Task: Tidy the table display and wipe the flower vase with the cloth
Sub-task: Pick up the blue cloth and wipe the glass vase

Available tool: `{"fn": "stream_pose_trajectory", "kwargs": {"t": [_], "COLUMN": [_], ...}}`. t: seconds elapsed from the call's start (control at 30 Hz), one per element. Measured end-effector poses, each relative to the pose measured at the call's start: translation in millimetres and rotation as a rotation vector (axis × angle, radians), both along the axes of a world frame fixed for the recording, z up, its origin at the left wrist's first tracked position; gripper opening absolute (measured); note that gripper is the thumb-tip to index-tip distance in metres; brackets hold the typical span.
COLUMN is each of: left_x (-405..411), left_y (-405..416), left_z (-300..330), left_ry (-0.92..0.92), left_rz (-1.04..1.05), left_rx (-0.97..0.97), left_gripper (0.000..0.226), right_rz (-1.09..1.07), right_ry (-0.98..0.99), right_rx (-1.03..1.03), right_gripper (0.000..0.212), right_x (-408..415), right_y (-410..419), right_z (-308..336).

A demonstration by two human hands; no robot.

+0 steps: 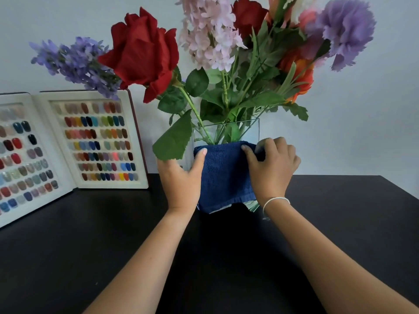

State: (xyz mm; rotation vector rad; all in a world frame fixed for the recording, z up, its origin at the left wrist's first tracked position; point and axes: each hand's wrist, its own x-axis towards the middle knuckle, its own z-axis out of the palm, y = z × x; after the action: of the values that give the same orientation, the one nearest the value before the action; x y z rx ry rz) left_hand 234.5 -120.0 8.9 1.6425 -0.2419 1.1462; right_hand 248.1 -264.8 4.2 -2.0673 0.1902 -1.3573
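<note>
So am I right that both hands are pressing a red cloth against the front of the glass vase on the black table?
Not quite: the head view shows the cloth is dark blue, not red. The rest holds: the left hand and right hand press it against the front of the glass vase on the black table.

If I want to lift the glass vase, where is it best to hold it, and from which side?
Probably grip the vase low on its flat left and right walls, one hand from each side. It is square, and the tall flowers make it top-heavy; the rim is crowded with stems.
</note>
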Motion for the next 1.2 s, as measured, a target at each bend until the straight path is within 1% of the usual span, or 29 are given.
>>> {"fn": "stream_pose_trajectory", "kwargs": {"t": [0.1,0.2,0.27,0.43,0.53,0.57,0.7,0.77,0.87,0.97,1.0,1.07,1.13,1.17,1.2], "left_x": [3,4,4,3,5,5,6,6,7,8,9,14,20,22,23], "left_y": [2,1,0,0,0,0,0,1,4,8,8,11,14,15,17], "left_z": [-4,-6,-7,-7,-8,-9,-10,-10,-14,-18,-19,-23,-31,-35,-38], "left_ry": [0.138,0.244,0.254,0.22,0.193,0.188,0.17,0.171,0.19,0.215,0.223,0.258,0.319,0.349,0.376], "left_rz": [-0.151,-0.24,-0.265,-0.275,-0.284,-0.288,-0.311,-0.332,-0.399,-0.469,-0.492,-0.54,-0.569,-0.582,-0.596], "left_rx": [-0.129,-0.187,-0.193,-0.182,-0.187,-0.19,-0.202,-0.206,-0.2,-0.197,-0.221,-0.308,-0.355,-0.356,-0.35], "left_gripper": [0.047,0.032,0.022,0.023,0.021,0.021,0.022,0.023,0.029,0.049,0.053,0.05,0.038,0.038,0.044], "right_rz": [-0.036,-0.052,-0.048,-0.033,0.004,0.017,0.111,0.182,0.28,0.424,0.453,0.477,0.467,0.452,0.433], "right_ry": [0.006,0.047,0.076,0.123,0.135,0.148,0.216,0.26,0.28,0.225,0.211,0.198,0.193,0.191,0.19], "right_rx": [-0.012,-0.051,-0.059,-0.036,0.019,0.037,0.085,0.118,0.189,0.296,0.322,0.357,0.38,0.382,0.378], "right_gripper": [0.032,0.029,0.025,0.018,0.015,0.017,0.054,0.068,0.079,0.086,0.089,0.097,0.103,0.104,0.104], "right_x": [-2,-5,-7,-11,-17,-19,-26,-27,-24,-21,-21,-20,-18,-16,-15], "right_y": [-2,-4,-6,-9,-2,2,25,37,47,52,54,57,60,61,62], "right_z": [0,-1,-3,-8,-16,-20,-33,-36,-39,-39,-38,-38,-36,-36,-35]}}
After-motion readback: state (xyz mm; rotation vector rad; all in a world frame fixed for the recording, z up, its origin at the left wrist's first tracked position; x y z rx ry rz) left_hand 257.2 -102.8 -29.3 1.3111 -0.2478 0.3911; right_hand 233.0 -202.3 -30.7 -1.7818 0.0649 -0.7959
